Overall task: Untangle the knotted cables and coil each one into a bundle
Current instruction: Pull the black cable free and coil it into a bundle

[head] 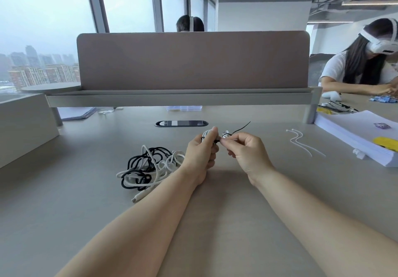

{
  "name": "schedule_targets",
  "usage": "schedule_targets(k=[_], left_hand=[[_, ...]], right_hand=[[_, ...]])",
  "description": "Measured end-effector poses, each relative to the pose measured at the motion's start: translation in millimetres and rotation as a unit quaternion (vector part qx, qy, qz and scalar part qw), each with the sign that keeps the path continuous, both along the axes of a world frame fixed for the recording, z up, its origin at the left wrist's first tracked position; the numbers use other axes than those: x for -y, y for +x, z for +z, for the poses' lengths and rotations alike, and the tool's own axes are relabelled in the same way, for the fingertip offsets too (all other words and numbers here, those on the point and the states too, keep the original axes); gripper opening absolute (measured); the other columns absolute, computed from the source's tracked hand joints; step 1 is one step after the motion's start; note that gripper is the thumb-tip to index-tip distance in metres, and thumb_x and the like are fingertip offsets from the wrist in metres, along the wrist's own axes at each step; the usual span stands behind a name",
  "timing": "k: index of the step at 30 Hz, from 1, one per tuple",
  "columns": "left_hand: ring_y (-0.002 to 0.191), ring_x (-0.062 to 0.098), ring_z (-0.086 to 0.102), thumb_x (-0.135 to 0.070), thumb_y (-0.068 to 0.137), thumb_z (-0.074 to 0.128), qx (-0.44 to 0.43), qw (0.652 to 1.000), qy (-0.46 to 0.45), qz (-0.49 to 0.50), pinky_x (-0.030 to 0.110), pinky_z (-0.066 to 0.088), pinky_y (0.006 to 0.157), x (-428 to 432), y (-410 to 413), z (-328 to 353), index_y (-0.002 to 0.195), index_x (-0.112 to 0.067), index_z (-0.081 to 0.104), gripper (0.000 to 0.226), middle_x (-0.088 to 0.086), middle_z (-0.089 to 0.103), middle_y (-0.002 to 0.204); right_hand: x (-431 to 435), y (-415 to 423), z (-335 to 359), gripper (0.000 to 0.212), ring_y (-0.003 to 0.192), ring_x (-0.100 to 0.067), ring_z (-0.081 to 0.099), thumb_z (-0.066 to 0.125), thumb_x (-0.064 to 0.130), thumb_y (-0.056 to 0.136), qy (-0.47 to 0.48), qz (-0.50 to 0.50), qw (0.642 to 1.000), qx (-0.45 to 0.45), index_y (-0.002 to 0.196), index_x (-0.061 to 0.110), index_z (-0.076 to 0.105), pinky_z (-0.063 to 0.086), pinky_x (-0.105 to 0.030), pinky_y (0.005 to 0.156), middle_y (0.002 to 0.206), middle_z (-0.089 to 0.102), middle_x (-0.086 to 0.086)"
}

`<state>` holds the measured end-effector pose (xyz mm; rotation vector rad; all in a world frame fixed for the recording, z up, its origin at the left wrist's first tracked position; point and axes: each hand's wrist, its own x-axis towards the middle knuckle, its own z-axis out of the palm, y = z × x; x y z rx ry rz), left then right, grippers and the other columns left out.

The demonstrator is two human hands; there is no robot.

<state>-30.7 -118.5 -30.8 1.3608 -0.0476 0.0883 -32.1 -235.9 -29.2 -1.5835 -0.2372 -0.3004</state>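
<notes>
Cable tangle (pixel 148 167) left (zip ties (pixel 300 142) right)

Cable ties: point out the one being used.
The black tie, pinched by the right hand at the bundle; both white ties lie untouched on the desk.

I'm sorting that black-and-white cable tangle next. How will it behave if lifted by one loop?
Probably floppy: the cable tangle lies in loose, sagging loops. It would likely come up as one clump, since black and white strands cross repeatedly. The connector end may dangle and swing.
</notes>
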Motion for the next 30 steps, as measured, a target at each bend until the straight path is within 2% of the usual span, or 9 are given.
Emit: schedule_targets(k=[4,11,16,19,22,25,28,30], left_hand=[[0.040,0.007,0.023,-0.042,0.096,0.050,0.017,1.000,-0.011,0.008,0.017,0.018,0.038,3,-2,2,0.077,-0.017,0.050,0.031,-0.008,0.037,0.050],[0.043,0.005,0.025,-0.045,0.096,0.050,0.025,0.997,-0.043,-0.057,0.016,0.020,0.042,7,-9,6,0.076,-0.023,0.053,0.030,-0.008,0.043,0.056],[0.042,0.005,0.021,-0.047,0.095,0.048,0.001,0.993,-0.066,-0.100,0.016,0.017,0.040,7,-8,7,0.070,-0.025,0.051,0.034,-0.009,0.035,0.053],[0.042,0.005,0.019,-0.048,0.095,0.049,-0.028,0.992,-0.068,-0.107,0.018,0.015,0.043,8,-7,6,0.070,-0.025,0.052,0.034,-0.008,0.034,0.056],[0.044,0.006,0.025,-0.044,0.096,0.049,-0.053,0.987,-0.109,-0.109,0.017,0.022,0.044,11,-5,5,0.075,-0.024,0.054,0.030,-0.006,0.041,0.057],[0.049,0.009,0.034,-0.026,0.094,0.045,-0.072,0.978,-0.173,-0.087,0.018,0.027,0.045,11,0,6,0.089,-0.015,0.057,0.017,-0.001,0.050,0.064],[0.058,0.014,0.043,-0.012,0.093,0.039,-0.081,0.969,-0.227,-0.046,0.021,0.037,0.051,12,4,4,0.093,-0.005,0.057,0.019,0.006,0.053,0.074],[0.066,0.019,0.053,-0.008,0.095,0.042,-0.065,0.968,-0.241,-0.033,0.025,0.047,0.062,13,4,2,0.088,-0.001,0.056,0.018,0.009,0.058,0.070]], right_hand=[[2,2,0,0.022,0.063,-0.016,0.042,0.068,0.010,0.082,0.008,-0.021,1.000,0.000,0.073,-0.009,0.061,0.036,-0.028,0.063,0.065,0.048,-0.009],[14,5,3,0.016,0.058,-0.009,0.047,0.070,0.013,0.082,0.010,-0.027,0.999,-0.036,0.067,0.011,0.065,0.039,-0.014,0.056,0.063,0.054,0.000],[19,8,3,0.015,0.056,-0.008,0.048,0.072,0.015,0.081,0.005,-0.028,0.998,-0.046,0.067,0.012,0.066,0.039,-0.012,0.054,0.060,0.056,0.003],[19,9,1,0.016,0.058,-0.009,0.048,0.072,0.015,0.081,0.001,-0.036,0.998,-0.053,0.066,0.013,0.066,0.039,-0.016,0.056,0.062,0.055,0.001],[22,11,0,0.017,0.058,-0.010,0.047,0.071,0.016,0.082,-0.003,-0.051,0.998,-0.046,0.067,0.014,0.065,0.038,-0.015,0.053,0.063,0.054,0.000],[19,11,-2,0.015,0.058,-0.011,0.049,0.068,0.022,0.086,-0.013,-0.052,0.998,-0.037,0.078,0.010,0.066,0.039,-0.012,0.049,0.067,0.056,0.002],[8,10,-7,0.031,0.060,-0.010,0.056,0.070,0.036,0.083,-0.005,-0.048,0.997,-0.058,0.096,0.008,0.064,0.042,-0.019,0.055,0.080,0.063,0.002],[1,10,-10,0.045,0.069,-0.011,0.062,0.073,0.041,0.079,0.004,-0.052,0.996,-0.068,0.109,0.012,0.056,0.046,-0.022,0.064,0.093,0.067,0.002]])
